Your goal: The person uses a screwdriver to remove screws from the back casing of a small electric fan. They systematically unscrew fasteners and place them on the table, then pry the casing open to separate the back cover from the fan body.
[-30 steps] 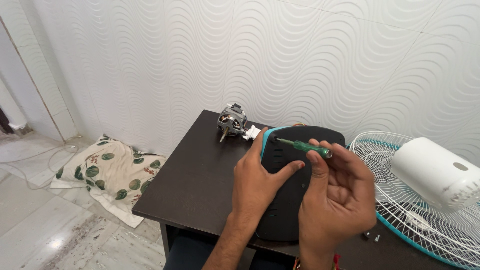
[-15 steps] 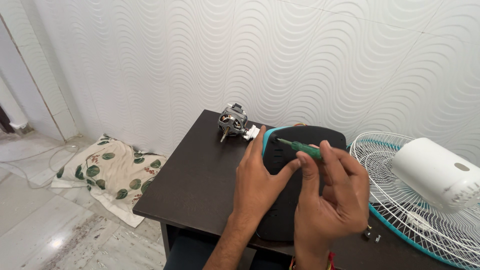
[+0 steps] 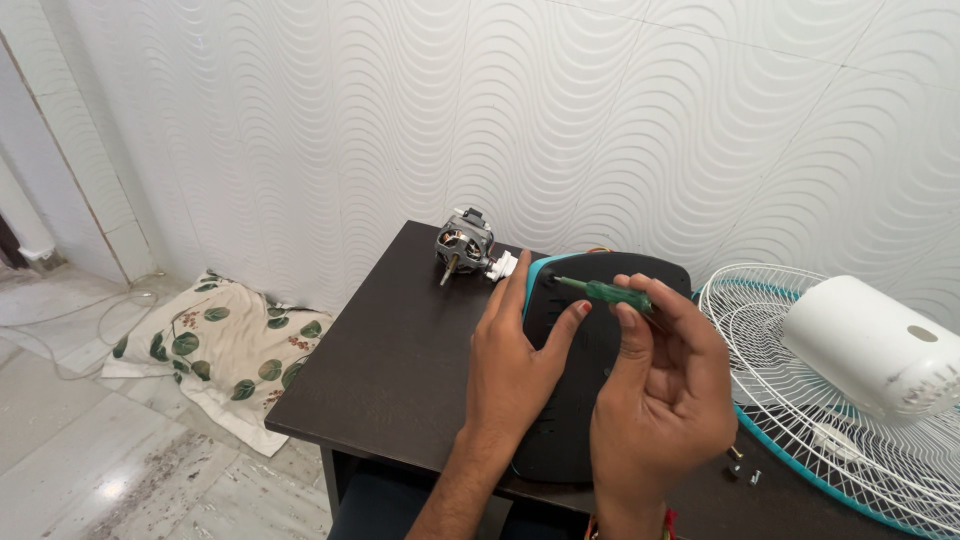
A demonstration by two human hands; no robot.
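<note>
A green screwdriver (image 3: 612, 293) is pinched by the right hand (image 3: 660, 390) fingers at centre frame; the black fan base (image 3: 585, 400) is steadied flat by the left hand (image 3: 515, 365), fingers spread; the tip is best kept square in the screw.

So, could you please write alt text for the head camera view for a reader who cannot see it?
A person's right hand holds a green-handled screwdriver with its tip at the black fan base, which the left hand steadies on a dark table. A small motor sits behind it, and a white fan grille lies to the right.
</note>
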